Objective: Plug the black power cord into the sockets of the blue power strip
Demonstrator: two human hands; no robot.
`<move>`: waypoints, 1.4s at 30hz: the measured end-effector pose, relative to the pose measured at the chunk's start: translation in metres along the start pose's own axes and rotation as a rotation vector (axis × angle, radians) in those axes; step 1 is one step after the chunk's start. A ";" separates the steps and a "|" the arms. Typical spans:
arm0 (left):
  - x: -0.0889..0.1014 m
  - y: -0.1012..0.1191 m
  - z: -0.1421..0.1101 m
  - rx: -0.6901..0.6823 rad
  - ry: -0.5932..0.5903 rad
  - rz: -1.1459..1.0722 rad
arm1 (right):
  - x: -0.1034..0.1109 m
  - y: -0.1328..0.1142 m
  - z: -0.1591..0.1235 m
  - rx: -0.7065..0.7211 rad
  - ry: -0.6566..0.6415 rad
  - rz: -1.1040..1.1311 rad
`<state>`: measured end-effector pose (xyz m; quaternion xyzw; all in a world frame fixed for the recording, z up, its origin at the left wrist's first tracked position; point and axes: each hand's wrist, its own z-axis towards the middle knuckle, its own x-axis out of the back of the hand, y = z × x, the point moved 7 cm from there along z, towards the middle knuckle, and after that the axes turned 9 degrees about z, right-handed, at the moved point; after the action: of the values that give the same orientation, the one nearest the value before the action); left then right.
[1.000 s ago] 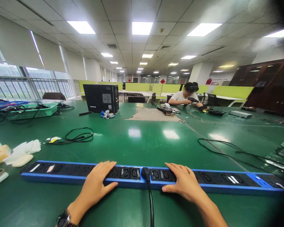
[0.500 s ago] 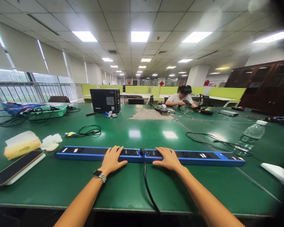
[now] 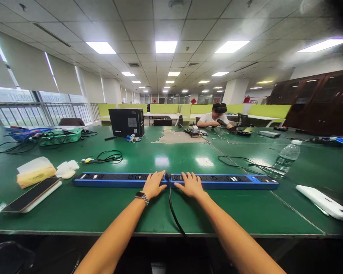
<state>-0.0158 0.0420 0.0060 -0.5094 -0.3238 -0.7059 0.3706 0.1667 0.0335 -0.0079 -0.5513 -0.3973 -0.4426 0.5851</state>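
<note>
Now that the left hand [image 3: 153, 185] and right hand [image 3: 192, 185] have slid inward along the power strip [image 3: 175, 177], they're basically flanking the black plug [image 3: 168, 176] at its middle; both look spread over the top, palms down, not clenched, though I can't tell if they're pressing; the strip lies flat along the bench [image 3: 154, 220], with the cord [image 3: 170, 203] trailing off its near side; my read is that the handling now centres on that plug; a bottle [image 3: 287, 156] stands just behind the strip's right end, and a dark-screened phone [image 3: 34, 194] sits past its left end.
</note>
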 end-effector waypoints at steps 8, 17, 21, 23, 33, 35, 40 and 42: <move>0.000 0.015 0.007 0.053 0.174 -0.063 | 0.004 -0.002 -0.001 0.001 -0.007 0.017; -0.002 0.014 0.012 0.167 0.296 -0.110 | 0.007 -0.008 0.003 -0.070 0.041 0.032; -0.001 0.016 0.015 0.178 0.335 -0.208 | 0.004 -0.008 0.004 -0.066 0.027 0.050; 0.010 0.018 0.015 0.183 0.393 -0.297 | 0.004 -0.008 0.004 -0.070 0.025 0.047; 0.073 -0.100 -0.027 0.369 0.551 -0.384 | -0.002 -0.005 0.007 -0.073 0.057 0.008; 0.066 -0.116 -0.036 0.319 0.450 -0.384 | -0.003 -0.004 0.007 -0.073 0.068 0.001; 0.041 -0.112 -0.043 0.291 0.293 -0.202 | -0.002 -0.004 0.006 -0.066 0.089 -0.017; 0.038 -0.105 -0.038 0.264 0.297 -0.138 | -0.003 -0.004 0.006 -0.063 0.100 -0.028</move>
<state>-0.1315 0.0571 0.0236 -0.3234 -0.3897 -0.7484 0.4283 0.1618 0.0398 -0.0089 -0.5412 -0.3612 -0.4899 0.5802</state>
